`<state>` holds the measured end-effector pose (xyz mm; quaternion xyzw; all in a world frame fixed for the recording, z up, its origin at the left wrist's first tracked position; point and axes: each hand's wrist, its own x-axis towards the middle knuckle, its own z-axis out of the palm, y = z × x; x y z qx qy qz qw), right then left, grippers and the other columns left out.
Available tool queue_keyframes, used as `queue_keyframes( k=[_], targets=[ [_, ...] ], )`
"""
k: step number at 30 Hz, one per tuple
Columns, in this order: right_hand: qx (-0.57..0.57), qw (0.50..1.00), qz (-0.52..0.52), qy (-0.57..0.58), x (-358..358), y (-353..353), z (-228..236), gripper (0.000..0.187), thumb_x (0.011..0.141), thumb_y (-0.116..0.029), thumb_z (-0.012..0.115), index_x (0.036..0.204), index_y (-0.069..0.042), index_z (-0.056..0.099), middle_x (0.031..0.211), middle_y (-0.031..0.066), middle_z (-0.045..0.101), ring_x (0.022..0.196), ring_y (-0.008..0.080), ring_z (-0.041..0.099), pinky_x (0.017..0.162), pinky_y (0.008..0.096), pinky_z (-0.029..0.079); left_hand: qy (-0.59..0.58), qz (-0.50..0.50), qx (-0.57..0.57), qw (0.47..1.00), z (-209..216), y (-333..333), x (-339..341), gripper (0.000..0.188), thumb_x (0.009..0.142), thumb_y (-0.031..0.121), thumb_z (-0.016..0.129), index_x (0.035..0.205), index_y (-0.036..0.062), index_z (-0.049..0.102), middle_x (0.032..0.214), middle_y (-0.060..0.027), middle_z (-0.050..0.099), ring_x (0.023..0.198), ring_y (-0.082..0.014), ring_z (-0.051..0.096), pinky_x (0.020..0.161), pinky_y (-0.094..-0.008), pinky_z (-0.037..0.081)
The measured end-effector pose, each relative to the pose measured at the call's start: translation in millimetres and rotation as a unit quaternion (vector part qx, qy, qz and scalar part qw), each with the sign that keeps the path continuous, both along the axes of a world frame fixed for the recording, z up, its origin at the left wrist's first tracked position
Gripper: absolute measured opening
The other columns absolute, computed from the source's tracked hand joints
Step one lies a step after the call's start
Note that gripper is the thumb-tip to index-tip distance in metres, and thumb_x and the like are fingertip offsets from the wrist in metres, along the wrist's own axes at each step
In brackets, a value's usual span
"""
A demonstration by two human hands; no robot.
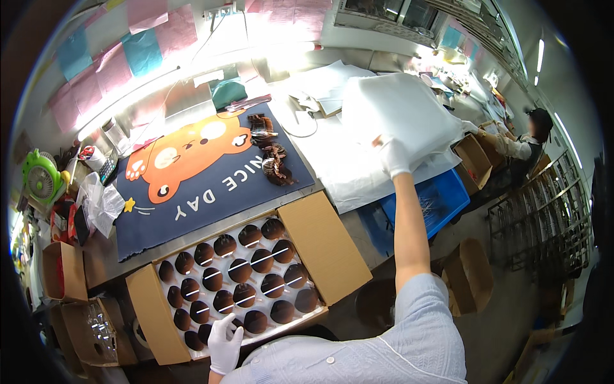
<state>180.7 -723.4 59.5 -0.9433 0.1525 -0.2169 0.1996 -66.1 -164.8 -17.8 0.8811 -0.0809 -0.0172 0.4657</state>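
My left hand (225, 345), in a white glove, hovers at the near edge of an open cardboard box (326, 249). Its thumb and fingers are apart, and nothing shows between them. Rows of round brown tinted lenses (240, 271) stand in the white insert of that box. My right arm stretches far forward. The white-gloved right hand (391, 157), fingertips bare, is closed with its fingers together on a thin white sheet (400, 105) at the top of a stack. The hand itself partly hides where the fingertips meet the sheet.
A dark blue mat (211, 198) with a bear picture covers the table, with brown lenses (275, 163) in rows on it. Blue bins (441, 198) sit under the sheets' edge. At left are a green fan (41, 176) and cartons (64, 272). Another person (527, 144) works far right.
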Motion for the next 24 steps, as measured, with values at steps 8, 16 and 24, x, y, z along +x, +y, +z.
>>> queue_keyframes(
  k=[8,16,24],
  targets=[
    [0.236,0.821,0.466,0.232,-113.6,283.5,-21.2,0.022,0.088,-0.023,0.071,0.101,-0.005,0.072,0.086,0.0155,0.071,0.077,0.0261,0.069,0.076,0.0353,0.054,0.219,0.001,-0.351,0.91,6.0,-60.0,78.6,0.064,0.098,0.011,0.055,0.154,0.001,0.025,0.129,-0.0078,0.055,0.101,-0.0134,0.059,0.086,-0.0255,0.049],
    [0.308,0.889,0.243,0.237,-135.0,295.2,-60.8,0.052,0.094,-0.028,0.065,0.139,-0.005,0.053,0.089,0.012,0.07,0.082,0.0207,0.066,0.081,0.0336,0.053,0.098,0.193,-0.341,0.915,-35.4,44.2,80.5,0.062,0.095,-0.001,0.056,0.153,0.0026,0.032,0.086,0.0006,0.063,0.07,-0.005,0.058,0.062,-0.0213,0.05],
    [0.309,0.885,0.206,0.282,-130.4,316.4,-103.2,0.054,0.095,-0.027,0.065,0.142,-0.006,0.05,0.079,0.0058,0.066,0.076,0.0149,0.061,0.079,0.0299,0.05,-0.025,0.252,0.096,0.963,-8.0,99.2,71.9,0.068,0.087,0.011,0.068,0.149,0.0029,0.039,0.11,-0.0156,0.062,0.095,-0.0267,0.061,0.087,-0.0395,0.05]
  ],
)
